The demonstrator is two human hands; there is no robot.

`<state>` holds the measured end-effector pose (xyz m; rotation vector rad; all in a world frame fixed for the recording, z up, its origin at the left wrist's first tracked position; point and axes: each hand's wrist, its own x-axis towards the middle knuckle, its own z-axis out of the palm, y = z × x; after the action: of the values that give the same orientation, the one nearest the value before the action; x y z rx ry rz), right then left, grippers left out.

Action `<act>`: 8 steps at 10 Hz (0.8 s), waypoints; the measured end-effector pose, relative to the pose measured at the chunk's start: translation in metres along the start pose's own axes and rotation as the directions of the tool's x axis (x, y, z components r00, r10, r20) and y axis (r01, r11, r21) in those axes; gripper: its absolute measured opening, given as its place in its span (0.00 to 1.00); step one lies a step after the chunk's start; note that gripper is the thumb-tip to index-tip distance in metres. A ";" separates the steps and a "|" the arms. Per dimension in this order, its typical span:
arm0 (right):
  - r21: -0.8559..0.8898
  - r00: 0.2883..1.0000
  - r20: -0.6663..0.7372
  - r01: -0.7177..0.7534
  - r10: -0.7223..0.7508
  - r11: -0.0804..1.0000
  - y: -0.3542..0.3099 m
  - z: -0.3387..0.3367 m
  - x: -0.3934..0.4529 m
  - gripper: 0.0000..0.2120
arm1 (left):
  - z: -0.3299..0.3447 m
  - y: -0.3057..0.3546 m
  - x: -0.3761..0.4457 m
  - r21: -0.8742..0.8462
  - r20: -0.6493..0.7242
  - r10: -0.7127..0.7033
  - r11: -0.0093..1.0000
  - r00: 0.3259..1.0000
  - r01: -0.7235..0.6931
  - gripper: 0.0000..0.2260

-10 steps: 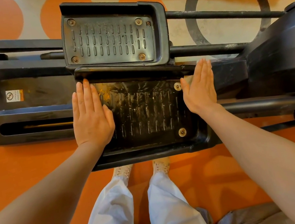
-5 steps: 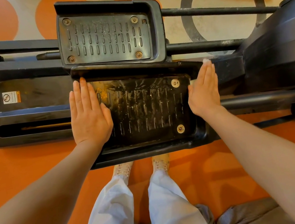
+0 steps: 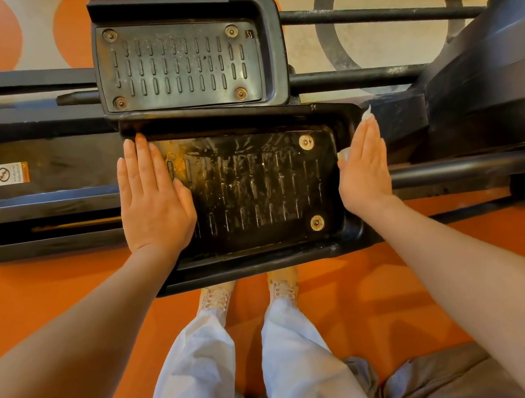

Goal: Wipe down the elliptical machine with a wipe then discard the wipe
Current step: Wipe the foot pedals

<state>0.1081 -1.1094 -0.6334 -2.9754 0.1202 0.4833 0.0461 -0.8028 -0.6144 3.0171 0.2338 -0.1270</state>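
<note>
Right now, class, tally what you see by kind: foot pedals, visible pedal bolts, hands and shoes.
Foot pedals: 2
Pedal bolts: 6
Hands: 2
Shoes: 2
Total: 12

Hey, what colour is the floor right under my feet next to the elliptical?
Orange floor, plain where the shoes stand; only the head view shows it.

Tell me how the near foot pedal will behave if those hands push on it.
The near pedal looks wet and glossy, so palms may slide on it. It is a rigid moulded tray with bolts, unlikely to flex. It rides on a bar towards the housing, so a push from the left hand or right hand would probably swing or glide it.
</note>
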 end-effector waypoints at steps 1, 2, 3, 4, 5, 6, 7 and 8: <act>-0.030 1.000 0.009 -0.003 0.003 1.000 0.007 0.007 -0.035 0.44 | 0.000 0.000 0.000 -0.008 -0.001 0.000 1.000 1.000 0.000 0.28; -0.152 0.997 0.076 -0.018 0.030 0.988 0.013 0.016 -0.067 0.43 | 0.001 0.000 0.000 -0.008 -0.003 0.004 1.000 1.000 -0.004 0.28; -0.173 0.993 0.099 -0.049 0.067 0.984 0.013 0.018 -0.069 0.42 | 0.001 -0.001 0.000 -0.011 -0.006 0.008 1.000 1.000 -0.008 0.28; -0.156 0.995 0.077 -0.056 0.068 0.986 0.010 0.015 -0.056 0.42 | 0.001 -0.002 0.000 -0.010 -0.007 0.009 1.000 1.000 -0.009 0.28; -0.138 0.996 0.084 -0.024 0.036 0.990 0.012 0.012 -0.051 0.41 | 0.002 -0.001 0.000 -0.012 -0.009 0.012 1.000 1.000 -0.012 0.28; -0.125 0.995 0.097 0.034 -0.022 0.992 0.020 0.012 -0.060 0.41 | 0.002 -0.002 0.000 -0.009 -0.004 0.012 1.000 1.000 -0.012 0.28; -0.098 0.984 0.167 0.077 -0.060 0.992 0.030 0.015 -0.074 0.39 | 0.002 -0.002 0.000 -0.004 -0.008 0.015 1.000 1.000 -0.015 0.28; -0.062 0.983 0.168 0.083 -0.071 0.995 0.034 0.015 -0.078 0.38 | 0.001 -0.002 -0.001 -0.005 -0.009 0.017 1.000 1.000 -0.017 0.28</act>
<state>0.0267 -1.1367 -0.6265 -2.9764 -0.0279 0.7366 0.0452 -0.8012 -0.6159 3.0148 0.2095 -0.1118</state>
